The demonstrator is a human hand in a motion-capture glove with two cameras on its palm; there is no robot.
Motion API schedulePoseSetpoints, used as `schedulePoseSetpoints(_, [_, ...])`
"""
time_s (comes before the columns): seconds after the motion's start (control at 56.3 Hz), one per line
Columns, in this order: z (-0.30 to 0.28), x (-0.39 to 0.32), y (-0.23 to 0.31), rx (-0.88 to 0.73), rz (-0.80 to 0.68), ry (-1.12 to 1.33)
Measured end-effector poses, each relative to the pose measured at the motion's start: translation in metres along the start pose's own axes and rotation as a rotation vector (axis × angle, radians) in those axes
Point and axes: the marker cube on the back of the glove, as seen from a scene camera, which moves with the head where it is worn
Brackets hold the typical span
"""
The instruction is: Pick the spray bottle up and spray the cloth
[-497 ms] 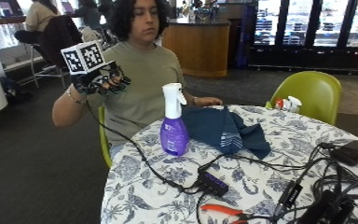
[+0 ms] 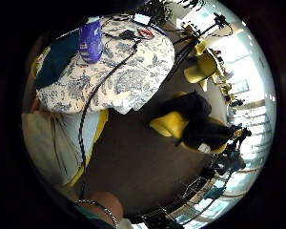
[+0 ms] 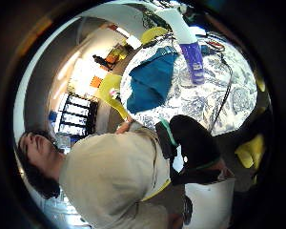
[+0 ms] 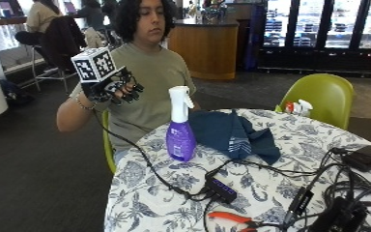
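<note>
Raised beside the person's shoulder, the gloved right hand (image 4: 116,92) is off the table altogether, beyond its edge on the person's side. Its fingers hang loosely curled and grasp nothing. A bracelet (image 4: 81,103) circles that wrist.

On the round table (image 4: 146,203), covered with a blue-and-white floral cloth, the spray bottle (image 4: 180,126) stands upright near the edge closest to the person: purple body, white trigger head. It is well apart from the hand, with open air between them. In the thumb-side palm view the same bottle (image 3: 191,52) stands on the tabletop beside the cloth; the little-finger-side palm view also shows it (image 2: 90,40) upright there.

Just beside the bottle, further in from the edge, lies the dark blue cloth (image 4: 234,134), rumpled and partly folded over itself. It reaches close to the bottle's base; whether they touch cannot be told.

Toward the opposite edge, black cables (image 4: 282,171) run across the table to a small black box (image 4: 221,188), and orange-handled pliers (image 4: 232,218) lie near the rim.

A green chair (image 4: 321,96) stands behind the table.
</note>
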Motion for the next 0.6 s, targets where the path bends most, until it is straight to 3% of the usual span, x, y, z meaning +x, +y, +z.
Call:
schedulePoseSetpoints(0.284, [0.013,-0.006,-0.015,0.001,0.029,-0.080])
schedulePoseSetpoints(0.603, [0.051,-0.022,-0.055,0.152,0.242,-0.654])
